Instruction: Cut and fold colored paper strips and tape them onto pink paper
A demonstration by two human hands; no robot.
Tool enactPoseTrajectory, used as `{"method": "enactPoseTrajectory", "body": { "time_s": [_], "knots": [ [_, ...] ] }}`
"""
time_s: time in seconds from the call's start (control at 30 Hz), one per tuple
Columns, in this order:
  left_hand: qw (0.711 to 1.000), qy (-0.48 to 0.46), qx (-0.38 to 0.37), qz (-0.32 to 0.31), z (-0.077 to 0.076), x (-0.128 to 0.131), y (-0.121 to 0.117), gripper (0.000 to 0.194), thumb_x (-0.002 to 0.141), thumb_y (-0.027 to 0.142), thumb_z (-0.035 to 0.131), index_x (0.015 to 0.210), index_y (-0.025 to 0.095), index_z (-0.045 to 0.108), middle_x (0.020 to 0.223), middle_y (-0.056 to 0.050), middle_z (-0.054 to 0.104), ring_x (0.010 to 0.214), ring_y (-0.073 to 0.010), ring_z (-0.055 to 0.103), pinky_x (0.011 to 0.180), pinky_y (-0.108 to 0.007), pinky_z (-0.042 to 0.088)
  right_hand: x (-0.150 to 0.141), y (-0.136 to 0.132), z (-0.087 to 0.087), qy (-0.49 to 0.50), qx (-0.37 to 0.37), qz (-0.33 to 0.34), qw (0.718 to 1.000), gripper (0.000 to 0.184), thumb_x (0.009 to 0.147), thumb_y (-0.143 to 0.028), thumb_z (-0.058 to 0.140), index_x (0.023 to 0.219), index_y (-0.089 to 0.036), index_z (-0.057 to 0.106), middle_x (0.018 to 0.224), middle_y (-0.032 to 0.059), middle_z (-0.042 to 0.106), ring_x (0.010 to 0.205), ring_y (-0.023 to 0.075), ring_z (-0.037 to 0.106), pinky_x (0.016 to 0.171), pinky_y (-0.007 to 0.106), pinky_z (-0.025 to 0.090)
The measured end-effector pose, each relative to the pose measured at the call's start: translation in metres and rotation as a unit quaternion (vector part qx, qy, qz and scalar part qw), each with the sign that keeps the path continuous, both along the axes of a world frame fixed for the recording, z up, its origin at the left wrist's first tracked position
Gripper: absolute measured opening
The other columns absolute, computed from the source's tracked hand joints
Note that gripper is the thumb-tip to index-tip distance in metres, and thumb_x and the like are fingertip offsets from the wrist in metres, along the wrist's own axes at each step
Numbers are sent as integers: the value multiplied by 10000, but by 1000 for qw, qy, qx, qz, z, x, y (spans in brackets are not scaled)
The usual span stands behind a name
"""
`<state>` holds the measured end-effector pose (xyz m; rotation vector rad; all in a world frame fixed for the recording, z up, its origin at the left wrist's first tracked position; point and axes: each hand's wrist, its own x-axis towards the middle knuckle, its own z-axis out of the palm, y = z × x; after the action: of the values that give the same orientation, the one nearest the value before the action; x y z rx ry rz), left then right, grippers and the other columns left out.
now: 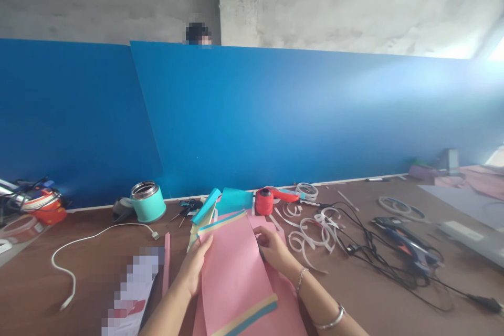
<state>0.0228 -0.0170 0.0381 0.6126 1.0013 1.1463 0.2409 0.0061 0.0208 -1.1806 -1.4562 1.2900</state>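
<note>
My left hand [196, 268] grips the left edge of a pink paper sheet [232, 273], thumb on top. The sheet has beige and blue strips along its far and near ends. It is held raised and tilted over more pink paper [289, 299]. My right hand [273, 249] is closed at the sheet's right edge, fingers curled. A small dark object [260, 250] shows under these fingers, mostly hidden, so its kind cannot be told. Just beyond the hands lie turquoise paper [235, 200] and a red, round-bodied thing [264, 201].
Curled white strips [315, 228], black cables [370, 241] and a dark corded tool [409, 247] lie on the right. At left are a turquoise metal-rimmed container [148, 202] and a white cable [73, 262]. A blue partition [275, 115] stands behind; a person's head [198, 34] shows above it.
</note>
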Motion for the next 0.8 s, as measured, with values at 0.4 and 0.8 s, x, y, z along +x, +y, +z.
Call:
{"method": "enactPoseTrajectory", "body": {
  "time_s": [0.4,0.8],
  "knots": [
    [1000,-2,18,-1,-4,-2,0,438,747,357,676,1152,221,583,1158,-83,648,1096,-258,585,966,-377,443,0,2,-5,14,-17,8,1000,225,589,-202,567,813,-185,554,470,-91,467,422,74,397,436,192,316],
    [999,-6,40,-3,-7,-3,1,452,745,372,677,1165,238,580,1157,-74,649,1112,-246,575,1005,-388,399,-1,1,-1,-14,-5,0,1000,213,598,-196,569,809,-181,555,468,-86,484,419,73,405,429,186,297]
  ]
}}
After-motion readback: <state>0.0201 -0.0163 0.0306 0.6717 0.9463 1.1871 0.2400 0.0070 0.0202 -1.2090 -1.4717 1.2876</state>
